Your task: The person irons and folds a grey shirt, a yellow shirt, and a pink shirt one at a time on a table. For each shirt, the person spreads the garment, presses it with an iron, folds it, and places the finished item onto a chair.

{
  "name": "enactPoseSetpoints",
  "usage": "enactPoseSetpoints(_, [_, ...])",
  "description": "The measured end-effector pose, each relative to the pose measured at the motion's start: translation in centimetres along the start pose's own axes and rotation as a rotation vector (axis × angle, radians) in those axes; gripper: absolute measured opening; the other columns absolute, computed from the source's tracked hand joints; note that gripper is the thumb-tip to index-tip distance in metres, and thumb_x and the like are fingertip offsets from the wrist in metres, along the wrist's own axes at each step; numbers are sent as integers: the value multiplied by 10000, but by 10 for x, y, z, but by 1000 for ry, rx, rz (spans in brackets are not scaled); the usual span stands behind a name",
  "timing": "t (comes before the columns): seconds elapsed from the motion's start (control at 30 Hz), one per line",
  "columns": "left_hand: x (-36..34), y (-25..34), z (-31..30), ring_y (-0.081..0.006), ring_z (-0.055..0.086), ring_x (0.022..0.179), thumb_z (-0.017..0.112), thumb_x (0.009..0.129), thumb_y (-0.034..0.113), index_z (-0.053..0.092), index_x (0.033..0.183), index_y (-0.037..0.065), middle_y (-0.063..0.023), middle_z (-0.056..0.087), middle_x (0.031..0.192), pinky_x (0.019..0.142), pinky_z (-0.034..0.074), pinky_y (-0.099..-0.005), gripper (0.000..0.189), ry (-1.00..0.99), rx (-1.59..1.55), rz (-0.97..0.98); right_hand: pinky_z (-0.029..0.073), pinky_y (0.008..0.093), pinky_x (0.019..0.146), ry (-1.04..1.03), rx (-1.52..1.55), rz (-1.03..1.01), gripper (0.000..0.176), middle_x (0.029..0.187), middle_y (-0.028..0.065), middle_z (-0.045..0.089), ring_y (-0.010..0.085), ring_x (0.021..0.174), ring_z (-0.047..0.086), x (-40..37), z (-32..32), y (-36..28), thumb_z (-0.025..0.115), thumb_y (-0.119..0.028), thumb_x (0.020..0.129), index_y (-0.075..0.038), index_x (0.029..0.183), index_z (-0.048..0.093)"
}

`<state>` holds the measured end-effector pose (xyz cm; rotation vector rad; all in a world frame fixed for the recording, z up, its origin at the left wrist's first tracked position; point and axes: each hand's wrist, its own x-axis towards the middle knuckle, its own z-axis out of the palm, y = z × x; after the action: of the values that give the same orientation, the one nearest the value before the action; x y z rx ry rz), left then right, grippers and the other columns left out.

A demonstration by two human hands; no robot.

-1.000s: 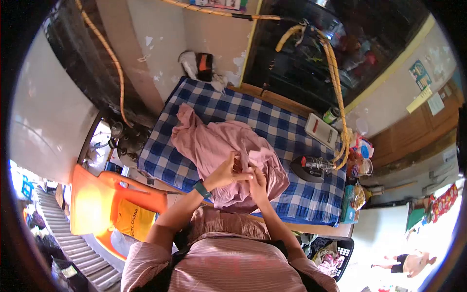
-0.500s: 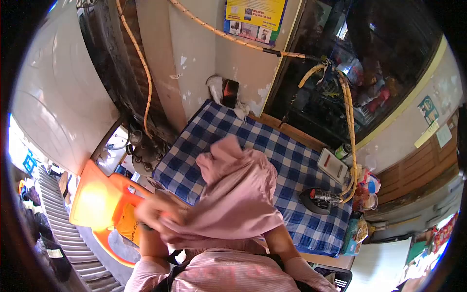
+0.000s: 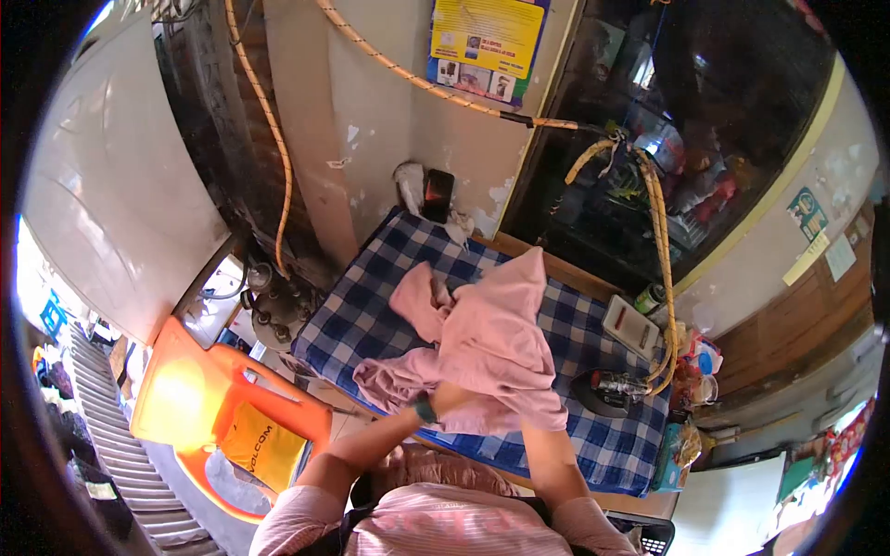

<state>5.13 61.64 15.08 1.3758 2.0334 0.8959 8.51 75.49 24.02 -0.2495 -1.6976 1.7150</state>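
Observation:
A pink garment [image 3: 496, 343] is bunched over the blue-and-white checked cloth [image 3: 357, 278] that covers the table. One corner of it rises to a point at the upper right, and loose folds spread to the left. My left hand [image 3: 451, 399], with a dark band at the wrist, is against the garment's lower left side; its fingers are lost in the folds. Draped pink fabric covers my right hand completely, so only that forearm shows. To the right on the table, a clothes iron [image 3: 607, 393] rests near the edge.
A white tray-like object [image 3: 633, 326] and a can [image 3: 650, 297] are at the table's right rear. A wrapped cord [image 3: 666, 250] hangs down to the iron. A phone [image 3: 438, 195] leans at the back wall. An orange chair [image 3: 176, 380] holding a yellow bag [image 3: 264, 447] stands left.
My left hand has moved right, from beside the chair to the garment's lower middle. The garment has shifted right, its corner now pointing up, with folds spread on the left.

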Motion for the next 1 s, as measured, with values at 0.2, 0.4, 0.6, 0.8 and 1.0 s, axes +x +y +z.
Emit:
enactPoseSetpoints(0.2, [59,-44,-122,-315,599,971,570,867,178,598,1116,41,-171,624,1051,843,473,-368,286,835,-1057,178,514,310,563,175,-436,-372,105,693,35,596,187,597,605,37,-75,-60,621,-90,750,-48,845,638])
enactPoseSetpoints(0.4, [57,-50,-203,-313,602,981,554,879,177,590,1137,37,-168,624,1072,847,479,-365,296,898,-1628,487,528,331,560,15,48,-313,87,732,54,622,196,610,615,10,-153,-110,590,-101,777,-47,821,643])
enactPoseSetpoints(0.6, [57,-48,-226,-311,605,991,538,890,176,583,1159,34,-164,623,1092,850,484,-362,307,947,-1682,582,541,351,558,-975,858,-65,111,772,73,647,205,623,626,21,-197,-91,559,-112,803,-47,796,649])
enactPoseSetpoints(0.8, [62,-49,-243,-310,607,1001,522,902,175,575,1180,30,-161,623,1113,854,490,-359,318,960,-1663,606,548,361,578,-874,640,404,143,825,88,661,213,658,635,-31,-133,-15,533,-127,830,-41,816,646])
enactPoseSetpoints(1.0, [53,-42,-235,-308,610,1011,506,914,175,568,1201,26,-158,623,1134,857,495,-356,330,775,-1328,480,539,350,644,-149,302,383,178,904,94,653,220,735,641,-119,-113,-49,517,-149,857,-27,924,627])
